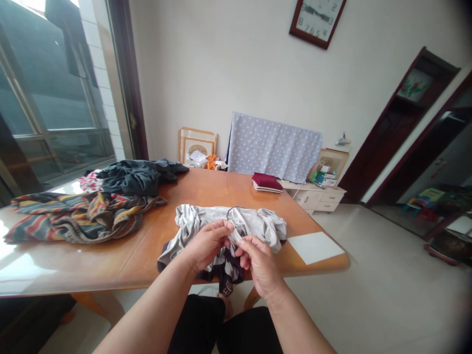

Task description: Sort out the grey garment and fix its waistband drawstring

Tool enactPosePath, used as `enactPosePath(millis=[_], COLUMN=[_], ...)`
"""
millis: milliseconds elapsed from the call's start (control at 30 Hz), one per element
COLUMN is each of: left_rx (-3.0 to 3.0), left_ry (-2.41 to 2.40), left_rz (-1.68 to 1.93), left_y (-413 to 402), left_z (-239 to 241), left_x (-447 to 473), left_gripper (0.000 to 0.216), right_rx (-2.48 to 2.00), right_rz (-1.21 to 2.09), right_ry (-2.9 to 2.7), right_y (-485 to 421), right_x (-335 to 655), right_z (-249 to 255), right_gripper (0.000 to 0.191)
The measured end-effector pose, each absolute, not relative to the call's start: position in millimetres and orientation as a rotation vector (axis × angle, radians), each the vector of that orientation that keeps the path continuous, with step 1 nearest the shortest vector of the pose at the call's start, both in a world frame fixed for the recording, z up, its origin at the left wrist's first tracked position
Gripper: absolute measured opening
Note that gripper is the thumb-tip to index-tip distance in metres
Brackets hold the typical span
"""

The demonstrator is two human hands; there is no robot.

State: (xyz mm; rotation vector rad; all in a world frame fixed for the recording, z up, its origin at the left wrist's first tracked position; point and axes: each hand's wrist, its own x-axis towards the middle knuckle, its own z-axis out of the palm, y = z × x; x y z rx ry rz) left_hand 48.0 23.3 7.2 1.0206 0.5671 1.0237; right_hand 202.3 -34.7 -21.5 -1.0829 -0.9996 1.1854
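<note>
Left hand: my left hand (207, 244) pinches the grey garment (258, 223).
Right hand: my right hand (259, 261) grips its edge.
Support: wooden table (110, 255).

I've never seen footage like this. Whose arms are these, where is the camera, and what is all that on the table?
There is no machine here: these are a person's own two bare hands. The single picture comes from a camera worn on the person's head, looking forward and down, so the arms reach in from the bottom. The left hand and the right hand both pinch a pale edge of a grey garment that lies crumpled on the near side of a wooden table. Further left lie a striped garment and, behind it, a dark garment. A dark red stack, seemingly notebooks, sits at the far edge, and a white sheet lies near the right corner.
</note>
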Motion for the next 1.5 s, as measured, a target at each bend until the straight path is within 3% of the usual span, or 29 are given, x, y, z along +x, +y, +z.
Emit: enactPosePath(millis=[1500], left_rx=[0.919], left_ry=[0.445], left_rz=[1.071], left_y=[42.7], left_z=[-24.9], left_x=[35.4], left_gripper=[0.02], right_rx=[-1.135], right_rz=[1.208], right_ry=[-1.05], right_y=[-22.6], right_x=[199.2], right_z=[-47.2], right_gripper=[0.03])
